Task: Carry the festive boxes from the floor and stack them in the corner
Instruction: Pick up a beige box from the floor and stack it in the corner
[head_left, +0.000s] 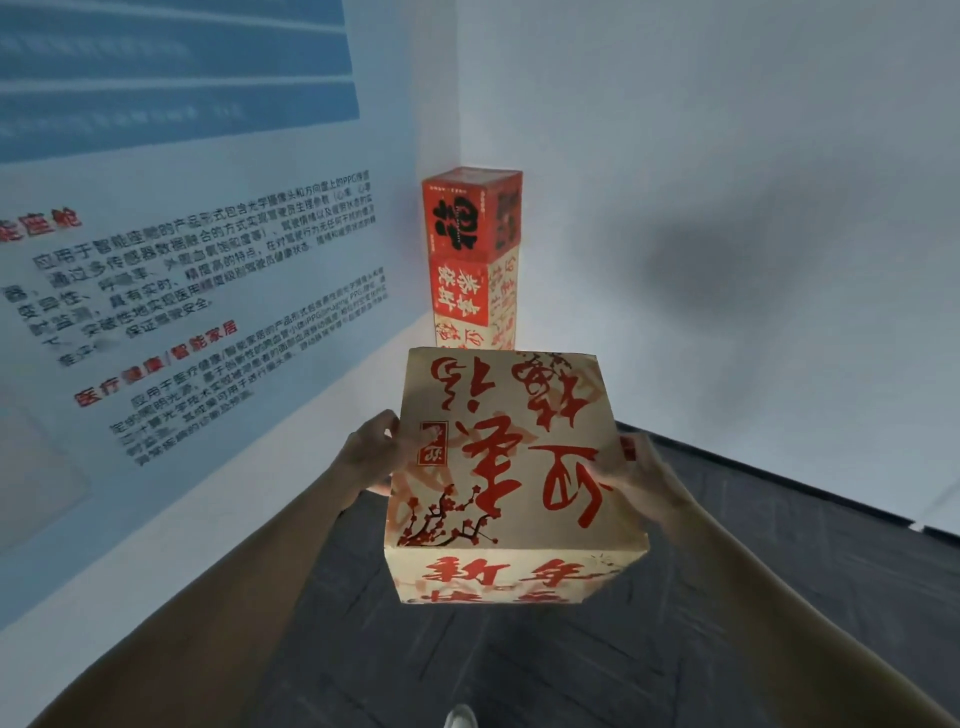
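Cream cardboard box with red calligraphy (511, 467) is up off the dark floor (753, 597), gripped on its sides by the left hand (374, 452) and right hand (641, 473). The stack of red-and-cream boxes (472, 260) stands in the corner, straight ahead past its far edge, so probably just carry it forward.

One head-worn wide-angle view, looking forward and down toward the wall corner (457, 130). The cream box (511, 467) sits close to the lens at centre frame. The box stack (470, 260) is farther off, upper centre.
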